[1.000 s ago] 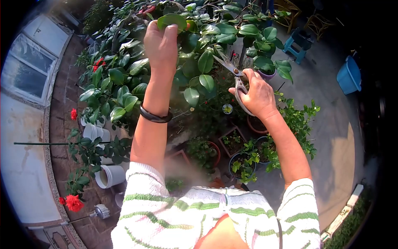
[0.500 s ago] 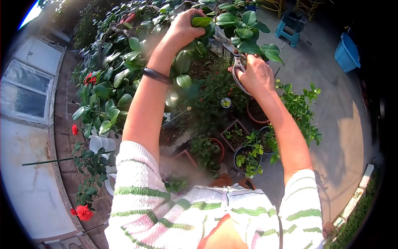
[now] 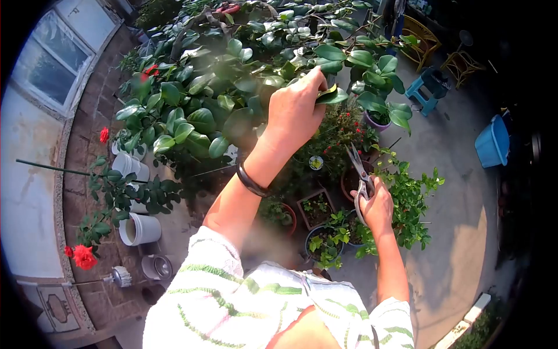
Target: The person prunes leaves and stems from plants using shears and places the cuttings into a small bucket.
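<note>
Fingers of the left hand (image 3: pixel 295 110) are pinched on a green leaf (image 3: pixel 332 96); scissors (image 3: pixel 359 180) are gripped, blades up, by the lower right hand (image 3: pixel 376 206).

Single head-worn view, fisheye, dark vignette round the edges. Looks forward and steeply down from above the chest: striped sleeves (image 3: pixel 232 291) at bottom edge, potted plants (image 3: pixel 325 232) and paved ground (image 3: pixel 459 232) far below. Close on both raised arms; left hand (image 3: pixel 293 110) near centre at the leafy bush (image 3: pixel 203 110), right hand (image 3: pixel 376 206) lower right with scissors (image 3: pixel 359 174). Wall and window (image 3: pixel 55 61) curve along left side. No second view, so no shared area.
</note>
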### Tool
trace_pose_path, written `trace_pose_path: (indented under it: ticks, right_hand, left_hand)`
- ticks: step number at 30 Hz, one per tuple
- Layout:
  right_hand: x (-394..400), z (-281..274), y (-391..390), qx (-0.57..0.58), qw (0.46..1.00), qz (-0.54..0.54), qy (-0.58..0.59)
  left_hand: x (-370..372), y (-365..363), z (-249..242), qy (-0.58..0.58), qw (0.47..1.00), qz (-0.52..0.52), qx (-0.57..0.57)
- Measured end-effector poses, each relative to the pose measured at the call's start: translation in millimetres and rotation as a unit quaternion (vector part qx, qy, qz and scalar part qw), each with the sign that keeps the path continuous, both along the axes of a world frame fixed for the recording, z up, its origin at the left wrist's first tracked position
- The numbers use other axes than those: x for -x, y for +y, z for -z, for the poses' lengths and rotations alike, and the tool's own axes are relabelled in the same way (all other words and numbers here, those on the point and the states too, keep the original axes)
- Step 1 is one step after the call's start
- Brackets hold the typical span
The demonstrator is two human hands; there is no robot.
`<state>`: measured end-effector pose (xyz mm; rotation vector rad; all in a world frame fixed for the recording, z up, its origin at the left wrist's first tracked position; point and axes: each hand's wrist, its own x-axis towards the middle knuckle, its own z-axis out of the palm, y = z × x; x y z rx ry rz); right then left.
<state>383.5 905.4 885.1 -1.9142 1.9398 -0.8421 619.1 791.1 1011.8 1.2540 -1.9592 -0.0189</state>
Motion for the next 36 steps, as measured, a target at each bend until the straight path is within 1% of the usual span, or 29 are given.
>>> trace_pose_path:
  ticks: [1,2,4,5,6,7,8,9,10,12,14,15,16,18,20,21,22,24,26,27,29,30,31,32,34,35,36]
  right_hand:
    - [2.8,11.6,8.8,-0.008,1.000,0.009,-0.009]
    - [5.4,22.1,16.3,-0.017,1.000,0.015,-0.021]
    - [7.7,32.4,28.5,-0.058,0.996,0.016,-0.064]
    - [11.5,40.1,32.1,-0.063,0.994,-0.007,-0.094]
    - [10.2,42.2,35.4,-0.082,0.989,0.001,-0.126]
    - [4.8,37.5,35.8,-0.075,0.986,-0.016,-0.149]
    - [-0.9,28.4,38.3,-0.070,0.982,-0.030,-0.172]
    - [-6.7,18.2,37.5,-0.076,0.987,-0.033,-0.135]
    - [-10.1,13.1,36.0,-0.056,0.982,-0.070,-0.164]
    - [-23.6,-1.5,28.5,-0.032,0.979,-0.101,-0.177]
    - [-43.3,-22.3,25.0,0.002,0.977,-0.128,-0.171]
    - [-54.2,-30.1,24.3,0.000,0.972,-0.139,-0.188]
    - [-62.6,-34.9,23.3,-0.001,0.967,-0.149,-0.205]
    - [-71.3,-34.1,22.5,0.003,0.962,-0.173,-0.209]
    - [-83.9,-41.4,29.9,0.006,0.956,-0.191,-0.222]
    - [-83.7,-37.3,32.0,-0.003,0.957,-0.191,-0.216]
    - [-84.1,-31.9,33.5,-0.011,0.958,-0.191,-0.212]
    - [-84.0,-23.4,38.9,-0.026,0.957,-0.181,-0.223]
    - [-78.2,-19.3,48.3,-0.046,0.959,-0.170,-0.222]
    - [-76.0,-19.0,51.9,-0.056,0.960,-0.168,-0.216]
    - [-68.6,-13.0,57.9,-0.066,0.963,-0.161,-0.204]
    - [-64.4,-8.3,59.3,-0.064,0.966,-0.160,-0.196]
    - [-60.4,-4.1,60.5,-0.062,0.968,-0.157,-0.187]
    - [-57.8,-2.1,61.8,-0.061,0.970,-0.154,-0.178]
    - [-56.1,-2.2,66.1,-0.061,0.970,-0.148,-0.181]
    - [-54.8,-0.6,67.3,-0.055,0.971,-0.147,-0.180]
    - [-54.4,0.4,67.2,-0.048,0.972,-0.146,-0.178]
  left_hand:
    - [-9.6,17.1,8.1,0.111,0.993,0.032,-0.008]
    - [-19.7,36.8,15.1,0.217,0.974,0.061,-0.012]
    - [-37.3,82.7,22.8,0.380,0.916,0.112,-0.062]
    - [-45.7,105.7,23.7,0.413,0.905,0.064,-0.083]
    - [-58.1,122.5,27.0,0.359,0.933,-0.020,-0.033]
    - [-74.7,136.1,30.7,0.361,0.930,-0.064,-0.018]
    - [-91.7,150.1,34.8,0.363,0.926,-0.106,-0.006]
    - [-108.2,160.4,37.0,0.376,0.914,-0.151,0.028]
    - [-125.3,166.1,38.5,0.387,0.900,-0.193,0.063]
    - [-162.3,166.2,46.4,0.420,0.868,-0.235,0.127]
    - [-185.5,164.6,43.8,0.511,0.821,-0.238,0.089]
    - [-195.1,162.4,49.0,0.572,0.783,-0.234,0.075]
    - [-202.8,160.1,52.5,0.575,0.780,-0.232,0.087]
    - [-207.6,153.7,46.9,0.502,0.828,-0.223,0.113]
    - [-214.1,142.0,39.6,0.479,0.858,-0.166,0.084]
    - [-221.3,132.0,39.8,0.466,0.865,-0.161,0.093]
    - [-233.0,122.2,41.3,0.422,0.881,-0.196,0.088]
    - [-248.0,107.0,33.0,0.409,0.888,-0.204,0.057]
    - [-256.9,96.1,18.8,0.323,0.926,-0.195,0.026]
    - [-261.4,86.4,14.6,0.276,0.945,-0.171,0.036]
    - [-260.1,71.2,-1.1,0.084,0.979,-0.184,0.002]
    - [-257.5,61.6,-7.4,-0.014,0.982,-0.188,-0.014]
    - [-252.8,48.3,-8.6,-0.023,0.982,-0.188,0.002]
    - [-249.9,38.6,-15.4,-0.086,0.980,-0.177,0.028]
    - [-246.9,17.4,-29.7,-0.133,0.981,-0.143,-0.010]
    - [-242.7,9.2,-35.4,-0.141,0.981,-0.131,-0.002]
    - [-240.5,4.3,-35.6,-0.177,0.973,-0.150,-0.020]
